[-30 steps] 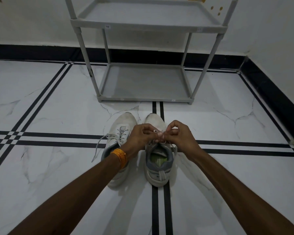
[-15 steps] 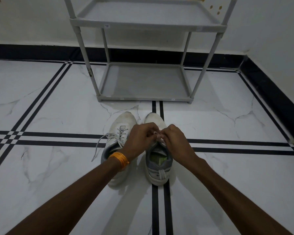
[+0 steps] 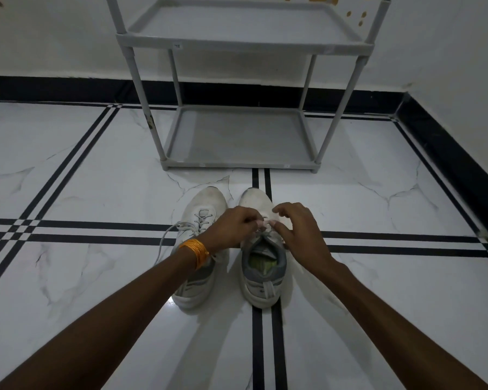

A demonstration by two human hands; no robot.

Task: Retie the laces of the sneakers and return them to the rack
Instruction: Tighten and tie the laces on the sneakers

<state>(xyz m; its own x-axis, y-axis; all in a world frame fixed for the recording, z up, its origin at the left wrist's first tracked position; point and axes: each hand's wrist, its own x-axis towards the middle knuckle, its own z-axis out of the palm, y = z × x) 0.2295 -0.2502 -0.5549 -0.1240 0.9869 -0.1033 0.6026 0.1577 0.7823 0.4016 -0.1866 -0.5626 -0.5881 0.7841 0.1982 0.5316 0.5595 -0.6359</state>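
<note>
Two white sneakers with grey collars stand side by side on the floor, toes toward the rack. The left sneaker (image 3: pixel 200 209) has a loose lace (image 3: pixel 165 240) trailing off to its left. Over the tongue of the right sneaker (image 3: pixel 261 273), my left hand (image 3: pixel 234 230) pinches that shoe's lace between its fingertips. My right hand (image 3: pixel 296 229) is beside it with fingers spread, the thumb near the lace; whether it grips the lace is hidden. An orange bangle (image 3: pixel 196 250) is on my left wrist.
A grey two-shelf rack (image 3: pixel 245 45) stands against the white wall just beyond the sneakers, both shelves bare. The floor is white marble tile with black stripes (image 3: pixel 96 229). A black skirting (image 3: pixel 448 153) runs along the walls, which meet in a corner at the right.
My right hand's fingers have opened and spread from a closed pinch. Both hands stay over the right sneaker's lace area, having shifted slightly.
</note>
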